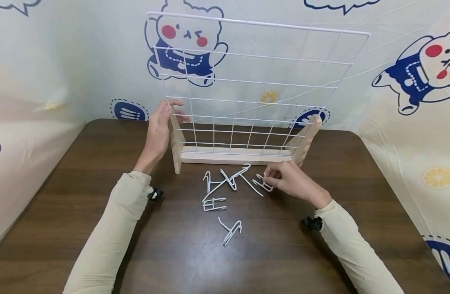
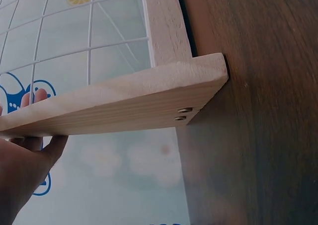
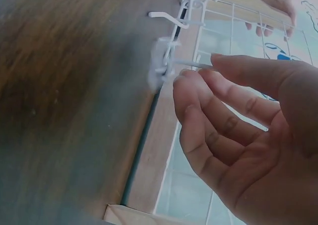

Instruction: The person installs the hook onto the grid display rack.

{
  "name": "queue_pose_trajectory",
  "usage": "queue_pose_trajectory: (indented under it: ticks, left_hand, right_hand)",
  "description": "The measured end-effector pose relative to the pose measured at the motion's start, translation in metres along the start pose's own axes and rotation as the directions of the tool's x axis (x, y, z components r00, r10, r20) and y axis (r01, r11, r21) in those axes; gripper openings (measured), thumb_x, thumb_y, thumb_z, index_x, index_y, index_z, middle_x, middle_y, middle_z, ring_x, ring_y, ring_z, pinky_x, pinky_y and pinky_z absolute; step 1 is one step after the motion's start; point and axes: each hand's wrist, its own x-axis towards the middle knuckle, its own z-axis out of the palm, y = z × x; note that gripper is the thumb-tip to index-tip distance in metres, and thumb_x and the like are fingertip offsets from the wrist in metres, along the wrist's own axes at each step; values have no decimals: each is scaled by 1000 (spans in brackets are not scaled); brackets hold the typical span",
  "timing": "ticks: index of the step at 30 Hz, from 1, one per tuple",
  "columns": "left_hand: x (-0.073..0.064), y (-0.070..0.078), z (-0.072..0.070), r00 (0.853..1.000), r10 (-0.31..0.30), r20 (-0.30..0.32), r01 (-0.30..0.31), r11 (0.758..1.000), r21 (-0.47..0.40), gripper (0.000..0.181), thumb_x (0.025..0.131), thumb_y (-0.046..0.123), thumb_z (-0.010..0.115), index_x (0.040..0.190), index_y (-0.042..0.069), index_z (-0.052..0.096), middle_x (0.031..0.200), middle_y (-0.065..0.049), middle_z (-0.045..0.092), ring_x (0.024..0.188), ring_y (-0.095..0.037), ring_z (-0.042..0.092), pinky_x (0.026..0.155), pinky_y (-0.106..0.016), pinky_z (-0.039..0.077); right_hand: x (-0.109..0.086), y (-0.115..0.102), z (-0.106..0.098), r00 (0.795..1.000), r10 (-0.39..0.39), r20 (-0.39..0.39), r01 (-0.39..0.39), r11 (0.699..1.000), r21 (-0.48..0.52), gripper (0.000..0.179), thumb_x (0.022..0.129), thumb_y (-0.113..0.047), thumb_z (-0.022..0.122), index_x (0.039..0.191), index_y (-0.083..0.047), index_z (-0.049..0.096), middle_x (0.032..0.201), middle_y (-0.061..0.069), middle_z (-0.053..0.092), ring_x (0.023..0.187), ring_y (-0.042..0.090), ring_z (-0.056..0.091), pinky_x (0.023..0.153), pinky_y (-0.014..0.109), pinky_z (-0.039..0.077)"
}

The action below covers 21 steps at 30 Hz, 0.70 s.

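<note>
A white wire grid (image 1: 259,23) stands in a light wooden stand with two side supports. My left hand (image 1: 159,132) grips the upper end of the left wooden support (image 1: 176,145); the left wrist view shows its thumb and fingers on opposite sides of the wood. In front of the stand's right end, my right hand (image 1: 295,181) pinches a white wire hook (image 1: 268,187) between thumb and fingertips, low over the table. That hook (image 3: 164,61) is blurred in the right wrist view. To its left lie several more white hooks (image 1: 230,179), some overlapping each other.
The dark wooden table (image 1: 166,253) carries the stand near its back edge. One hook (image 1: 214,205) lies a little nearer, and another (image 1: 230,233) lies closest to the front. Behind the table hangs a printed cloth (image 1: 81,61). The right wooden support (image 1: 310,139) rises behind my right hand.
</note>
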Motion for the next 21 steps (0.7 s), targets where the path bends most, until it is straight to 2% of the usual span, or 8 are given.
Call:
queue_pose_trajectory:
  ticks: [4, 7, 10, 14, 18, 21]
  left_hand:
    - [0, 1, -2, 1000, -17, 7, 17, 1000, 22, 43, 109, 35, 32, 129, 6, 56, 109, -25, 64, 102, -37, 66, 99, -47, 47]
    - [1, 3, -1, 1000, -23, 16, 23, 999, 25, 42, 109, 34, 32, 130, 7, 57, 111, -26, 63, 104, -39, 65, 100, -51, 46]
    - [2, 6, 2, 999, -13, 33, 13, 1000, 28, 42, 109, 29, 30, 130, 2, 55, 112, -30, 62, 104, -44, 63, 99, -55, 45]
    - [1, 10, 4, 999, 2, 37, -3, 999, 36, 43, 109, 23, 28, 130, -5, 52, 111, -34, 62, 103, -50, 62, 98, -59, 43]
    - [-1, 8, 1, 1000, -5, 25, 4, 999, 45, 43, 109, 27, 29, 130, -3, 53, 111, -30, 64, 103, -45, 63, 99, -57, 44]
    - [-2, 4, -2, 1000, -15, 21, 14, 999, 52, 43, 109, 32, 30, 131, 3, 54, 111, -25, 65, 103, -40, 65, 99, -53, 45]
  right_hand:
    - [1, 3, 0, 999, -9, 35, 9, 1000, 25, 10, 94, -9, 69, 100, -5, 75, 81, 2, 72, 67, 10, 64, 63, 28, 54]
    - [0, 6, -1, 998, -13, 59, 11, 999, 43, 12, 95, -7, 67, 100, -4, 77, 81, 4, 73, 67, 12, 66, 64, 28, 54]
    - [-2, 7, -1, 999, -5, 53, 2, 999, 49, 11, 94, -7, 68, 99, -5, 77, 80, 2, 73, 67, 12, 66, 64, 28, 54]
    - [-2, 7, 4, 999, -1, 34, -1, 997, 71, 25, 93, -11, 70, 115, -1, 71, 83, 1, 72, 70, 12, 66, 66, 29, 54]
    - [2, 6, 12, 999, -8, 40, 3, 991, 135, 34, 96, -13, 67, 127, 0, 63, 85, 4, 72, 69, 16, 67, 65, 29, 53]
    - [4, 4, 17, 999, -24, 24, 20, 986, 168, 27, 98, -13, 64, 122, -2, 67, 84, 6, 72, 69, 21, 67, 64, 30, 53]
